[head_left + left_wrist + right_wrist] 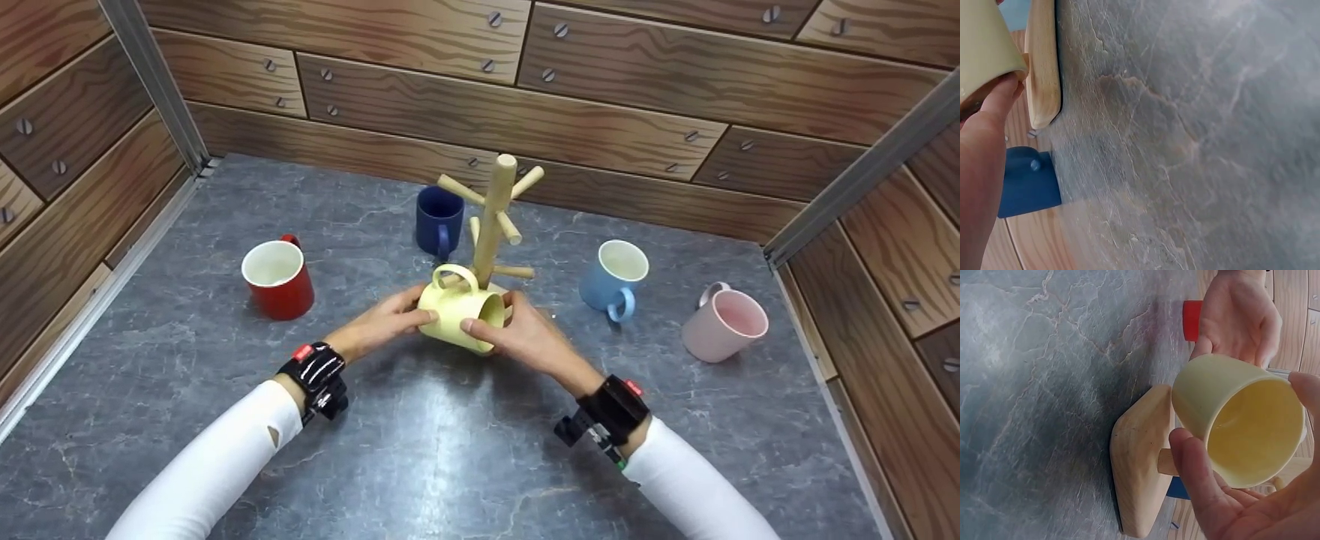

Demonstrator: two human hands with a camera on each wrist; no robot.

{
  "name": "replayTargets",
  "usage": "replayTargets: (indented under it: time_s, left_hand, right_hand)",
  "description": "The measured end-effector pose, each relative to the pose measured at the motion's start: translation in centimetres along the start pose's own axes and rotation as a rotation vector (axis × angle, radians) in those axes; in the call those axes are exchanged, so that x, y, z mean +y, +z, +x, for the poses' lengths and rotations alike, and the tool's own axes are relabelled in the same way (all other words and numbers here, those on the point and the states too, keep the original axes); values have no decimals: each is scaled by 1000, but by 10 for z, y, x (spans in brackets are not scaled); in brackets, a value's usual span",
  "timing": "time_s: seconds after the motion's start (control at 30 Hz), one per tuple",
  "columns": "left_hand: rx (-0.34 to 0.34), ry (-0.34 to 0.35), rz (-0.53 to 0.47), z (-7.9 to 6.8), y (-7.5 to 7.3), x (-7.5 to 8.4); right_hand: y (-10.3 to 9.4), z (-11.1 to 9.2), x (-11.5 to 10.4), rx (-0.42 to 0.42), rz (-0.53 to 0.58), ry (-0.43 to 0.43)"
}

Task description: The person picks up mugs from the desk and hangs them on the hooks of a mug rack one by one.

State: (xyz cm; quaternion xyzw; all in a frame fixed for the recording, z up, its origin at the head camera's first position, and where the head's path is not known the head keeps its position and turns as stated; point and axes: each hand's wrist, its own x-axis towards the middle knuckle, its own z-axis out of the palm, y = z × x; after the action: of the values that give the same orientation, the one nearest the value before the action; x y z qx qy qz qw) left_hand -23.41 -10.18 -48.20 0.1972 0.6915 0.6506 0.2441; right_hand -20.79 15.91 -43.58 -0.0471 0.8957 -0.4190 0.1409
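The yellow cup (452,321) is tipped sideways in the middle of the head view, handle up. The left grip (388,321) pinches its bottom end, the right grip (531,334) its open end. A red cup (283,294) sits at the frame's left.

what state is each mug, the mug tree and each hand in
Yellow mug: on its side, held off the table
Red mug: upright
Dark blue mug: upright
Light blue mug: upright
Pink mug: upright
Wooden mug tree: standing, upper pegs bare
Left hand: gripping the yellow mug's closed end
Right hand: gripping the yellow mug's rim end
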Motion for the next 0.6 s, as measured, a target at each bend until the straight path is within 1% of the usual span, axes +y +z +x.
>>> replayTargets:
  time_s: [0.17, 0.27, 0.47, 0.6]
  left_hand:
    - [11, -1, 40, 1, 0, 1]
    - [33, -2, 66, 2, 2, 2]
    - [75, 8, 84, 4, 5, 4]
    - [97, 11, 151, 2, 6, 6]
  right_hand:
    - [2, 0, 0, 17, -51, -9]
    - [2, 0, 0, 15, -75, -23]
    - [2, -1, 1, 17, -155, -57]
    - [2, -3, 2, 10, -170, -64]
